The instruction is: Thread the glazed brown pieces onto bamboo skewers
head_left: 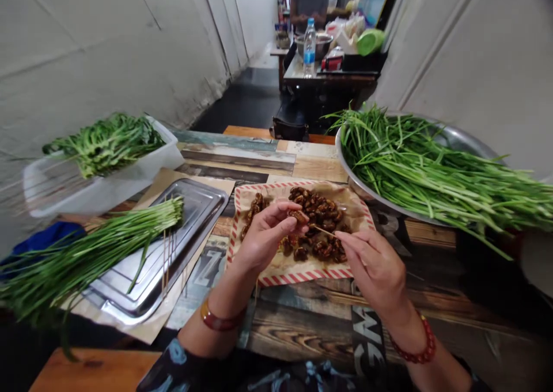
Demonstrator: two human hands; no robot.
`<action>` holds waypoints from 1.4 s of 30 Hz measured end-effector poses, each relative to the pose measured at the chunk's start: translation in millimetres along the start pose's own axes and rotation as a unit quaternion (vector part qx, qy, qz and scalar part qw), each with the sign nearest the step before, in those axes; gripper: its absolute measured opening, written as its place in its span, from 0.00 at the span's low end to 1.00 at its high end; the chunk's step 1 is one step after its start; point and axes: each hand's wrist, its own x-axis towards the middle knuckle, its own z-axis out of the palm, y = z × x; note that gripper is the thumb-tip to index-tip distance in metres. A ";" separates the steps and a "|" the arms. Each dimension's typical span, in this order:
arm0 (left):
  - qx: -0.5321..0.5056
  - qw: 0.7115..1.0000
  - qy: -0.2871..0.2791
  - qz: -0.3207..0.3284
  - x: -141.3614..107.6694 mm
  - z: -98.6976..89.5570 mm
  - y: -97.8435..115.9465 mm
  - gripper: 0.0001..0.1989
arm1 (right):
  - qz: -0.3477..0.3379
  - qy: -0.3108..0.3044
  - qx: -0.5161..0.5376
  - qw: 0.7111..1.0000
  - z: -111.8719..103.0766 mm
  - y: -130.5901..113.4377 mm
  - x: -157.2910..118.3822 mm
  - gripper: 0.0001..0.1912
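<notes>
We're calling the piece [299,216] light: the left hand [270,231] is holding it up by a simple pinch. We're guessing it's firmish outside and softer within, so hard squeezing would be risking a split. The gloss is suggesting a wet or oily coat, so we're expecting some slip. For grip, we're favouring its sides, thumb against fingers, leaving the end facing the skewer [323,231] bare. The skewer we're judging light and stiff, likely snapping if bent hard; we're choosing a hold back from the tip, as the right hand [375,265] is doing.

Hands: left is grasping the piece between thumb and fingers; right is grasping the skewer the same way. The piece is sitting in the left fingertips, above the paper [276,265] and beside the pile [319,205]. The skewer is pointing at it; whether the tip is touching or going in, we're not able to tell.

Looks: the piece is showing brown, shiny, small, rounded; fingers are hiding part. The pile is showing the same dark gloss, lumps crowding together, more lying left, partly behind the left hand. The skewer is looking thin, straight, pale. The paper, tan with a red-and-white striped border, is lying on the table [302,328].
</notes>
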 end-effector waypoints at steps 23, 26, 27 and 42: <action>-0.035 0.998 0.031 -0.041 -0.8 7.9 -9.1 0.13 | -0.004 -0.027 -0.118 0.993 -5.7 -8.2 4.9 0.16; -0.036 0.998 0.030 -0.042 -1.4 8.6 -9.0 0.13 | -0.026 -0.029 -0.131 0.991 -5.8 -10.1 6.4 0.15; -0.035 0.998 0.030 -0.043 -1.6 8.8 -8.9 0.13 | -0.034 -0.028 -0.136 0.990 -5.7 -10.6 6.8 0.15; -0.025 0.998 0.031 -0.039 -2.0 9.4 -9.9 0.14 | -0.046 -0.022 -0.158 0.986 -6.8 -13.3 8.5 0.14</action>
